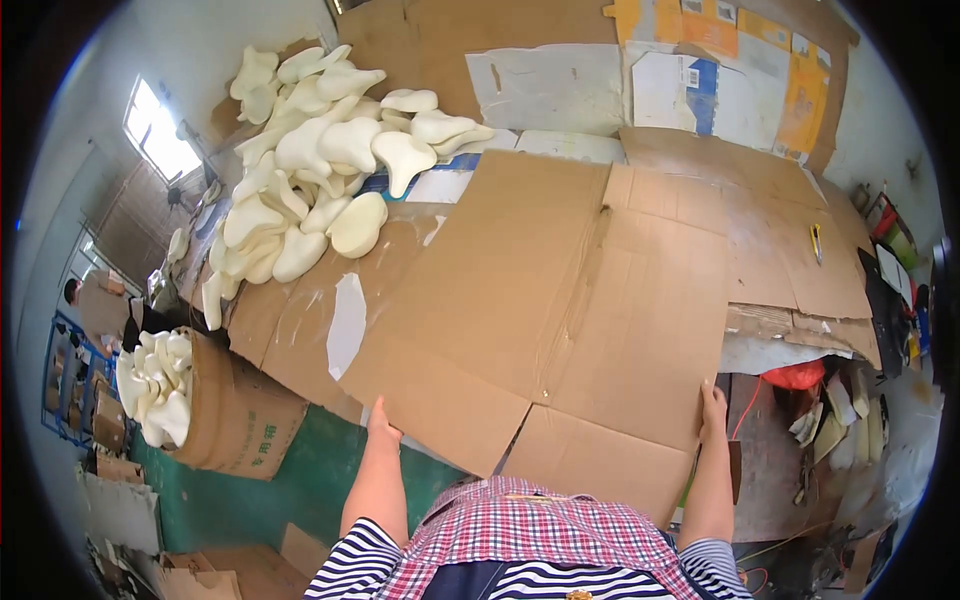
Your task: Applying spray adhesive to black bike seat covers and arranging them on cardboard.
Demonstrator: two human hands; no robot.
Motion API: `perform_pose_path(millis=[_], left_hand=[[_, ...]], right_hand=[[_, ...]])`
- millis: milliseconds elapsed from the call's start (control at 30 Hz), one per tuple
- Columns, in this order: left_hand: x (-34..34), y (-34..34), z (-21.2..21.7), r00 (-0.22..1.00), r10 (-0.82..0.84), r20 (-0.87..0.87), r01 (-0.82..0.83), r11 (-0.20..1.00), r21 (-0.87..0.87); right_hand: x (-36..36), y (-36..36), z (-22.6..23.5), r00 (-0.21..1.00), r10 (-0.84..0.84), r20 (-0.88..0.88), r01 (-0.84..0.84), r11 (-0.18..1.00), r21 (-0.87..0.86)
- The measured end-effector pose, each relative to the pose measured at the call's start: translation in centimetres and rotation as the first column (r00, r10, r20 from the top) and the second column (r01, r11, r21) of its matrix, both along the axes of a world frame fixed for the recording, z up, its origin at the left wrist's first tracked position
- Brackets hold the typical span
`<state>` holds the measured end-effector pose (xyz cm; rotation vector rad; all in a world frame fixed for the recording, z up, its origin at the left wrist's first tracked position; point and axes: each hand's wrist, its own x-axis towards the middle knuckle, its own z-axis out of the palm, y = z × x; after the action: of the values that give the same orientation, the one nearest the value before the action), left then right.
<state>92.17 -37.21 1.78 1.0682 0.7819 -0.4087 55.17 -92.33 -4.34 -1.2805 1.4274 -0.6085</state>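
My left fingers [381, 421] curl over near-left edge of flattened cardboard box [545, 300], gripping it. My right fingers [712, 408] close on near-right edge, same sheet. Cardboard lies flat across bench [790, 255], flaps spread, near flaps overhanging toward my checked apron [540, 535]. Bench topped with more cardboard sheets. Far left: heap of cream moulded foam pieces [320, 170] on bench, touching cardboard's far-left corner. Below left, on green floor [290, 480], cardboard drum [235, 415] full of same cream pieces. Small yellow cutter [816, 241] lies far right.
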Motion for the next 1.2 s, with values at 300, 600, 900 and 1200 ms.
perform_pose_path(millis=[300,600,900,1200], left_hand=[[2.6,-2.1,0.0,0.946,0.259,0.197,-0.249,0.966,-0.071],[7.9,-8.1,13.9,0.836,0.253,0.486,-0.210,0.967,-0.143],[7.3,-10.5,14.0,0.830,0.286,0.479,-0.153,0.942,-0.298],[4.5,-7.1,11.0,0.910,0.307,0.280,-0.222,0.929,-0.298]], right_hand=[[6.1,-2.2,8.0,0.994,0.094,0.064,-0.082,0.983,-0.162],[18.5,2.0,19.7,0.980,0.053,-0.190,-0.196,0.347,-0.917],[17.6,31.6,11.9,0.269,0.893,-0.361,-0.829,0.024,-0.558],[17.5,32.4,0.3,0.310,0.707,-0.636,-0.951,0.223,-0.215]])
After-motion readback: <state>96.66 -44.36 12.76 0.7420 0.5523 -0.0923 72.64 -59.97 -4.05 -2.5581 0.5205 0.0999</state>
